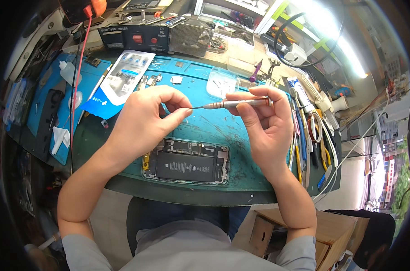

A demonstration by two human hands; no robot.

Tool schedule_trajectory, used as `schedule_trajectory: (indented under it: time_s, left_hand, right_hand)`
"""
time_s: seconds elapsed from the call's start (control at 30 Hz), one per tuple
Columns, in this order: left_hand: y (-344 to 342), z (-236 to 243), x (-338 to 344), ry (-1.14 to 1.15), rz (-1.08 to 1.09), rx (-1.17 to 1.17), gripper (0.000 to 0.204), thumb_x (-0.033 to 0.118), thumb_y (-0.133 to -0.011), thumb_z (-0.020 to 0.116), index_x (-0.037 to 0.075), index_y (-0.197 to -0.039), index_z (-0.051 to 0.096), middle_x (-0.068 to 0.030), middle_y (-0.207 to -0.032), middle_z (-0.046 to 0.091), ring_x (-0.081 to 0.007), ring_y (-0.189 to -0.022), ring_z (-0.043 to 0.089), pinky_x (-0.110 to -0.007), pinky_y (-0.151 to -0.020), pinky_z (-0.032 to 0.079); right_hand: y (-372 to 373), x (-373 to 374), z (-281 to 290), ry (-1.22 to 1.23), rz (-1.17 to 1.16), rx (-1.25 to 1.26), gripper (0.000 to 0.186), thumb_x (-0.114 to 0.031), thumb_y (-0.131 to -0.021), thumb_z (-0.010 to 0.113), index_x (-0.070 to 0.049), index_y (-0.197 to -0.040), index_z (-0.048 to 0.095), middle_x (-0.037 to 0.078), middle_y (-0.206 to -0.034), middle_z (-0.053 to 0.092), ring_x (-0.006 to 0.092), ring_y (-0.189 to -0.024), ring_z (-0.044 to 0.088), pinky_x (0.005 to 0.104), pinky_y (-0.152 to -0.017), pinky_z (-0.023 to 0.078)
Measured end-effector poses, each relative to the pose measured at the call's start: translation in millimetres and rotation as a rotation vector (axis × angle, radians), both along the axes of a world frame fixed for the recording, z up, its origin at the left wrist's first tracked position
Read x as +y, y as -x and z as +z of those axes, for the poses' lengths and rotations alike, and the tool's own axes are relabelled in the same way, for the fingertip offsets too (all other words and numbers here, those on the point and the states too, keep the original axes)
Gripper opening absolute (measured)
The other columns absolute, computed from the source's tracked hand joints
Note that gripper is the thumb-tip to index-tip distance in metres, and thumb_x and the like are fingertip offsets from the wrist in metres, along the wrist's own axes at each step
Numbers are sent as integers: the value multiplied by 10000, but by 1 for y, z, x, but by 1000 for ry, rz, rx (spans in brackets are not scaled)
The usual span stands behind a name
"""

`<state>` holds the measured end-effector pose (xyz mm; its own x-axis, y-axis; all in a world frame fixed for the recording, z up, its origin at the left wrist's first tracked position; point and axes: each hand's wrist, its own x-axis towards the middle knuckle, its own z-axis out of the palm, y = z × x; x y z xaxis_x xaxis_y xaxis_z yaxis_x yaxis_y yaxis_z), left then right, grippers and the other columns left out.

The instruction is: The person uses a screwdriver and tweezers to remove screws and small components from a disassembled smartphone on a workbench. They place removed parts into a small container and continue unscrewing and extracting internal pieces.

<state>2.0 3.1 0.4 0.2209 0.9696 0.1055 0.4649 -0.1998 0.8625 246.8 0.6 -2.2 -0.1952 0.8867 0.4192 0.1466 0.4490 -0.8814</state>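
My right hand (269,122) grips a slim silver precision screwdriver (223,104) by its handle, holding it level above the mat with the shaft pointing left. At the shaft's tip, the thumb and forefinger of my left hand (147,113) are pinched together; anything tiny between them is too small to make out. Below both hands lies an opened smartphone (185,162) on its back, its black battery and circuit boards exposed. A blue work mat (250,153) lies under it.
A clear plastic tray (222,82) with small parts sits behind the screwdriver. Left of it is a blue-and-white packet (123,77). A black power unit (157,38) stands at the back. Several tools and cables line the right edge, among them yellow-handled pliers (325,158).
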Motion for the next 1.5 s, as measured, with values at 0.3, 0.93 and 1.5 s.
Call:
schedule_trajectory:
  time_s: [0.3,0.93,1.5]
  left_hand:
    - [2,8,-2,163,-52,-290,104,74,-966,765,-2,-1037,756,2,-964,731,-52,-884,646,-222,-807,512]
    - [-4,3,-8,253,-47,-598,146,58,-959,791,8,-1092,754,-15,-976,743,-60,-884,662,-216,-791,523]
    - [-3,1,-9,197,-16,-546,126,58,-955,788,15,-1064,743,-44,-1016,751,-102,-929,688,-254,-856,537]
  right_hand:
    - [-1,-2,8,92,44,256,263,-39,-1047,649,0,-1249,485,228,-1168,751,210,-1024,753,299,-908,610]
    - [-13,-13,16,96,34,338,236,-38,-1046,650,-10,-1222,495,218,-1163,754,180,-979,747,294,-896,611]
    - [-12,-11,12,-73,101,238,232,-1,-1026,657,-7,-1215,523,206,-1196,735,209,-1042,752,329,-917,630]
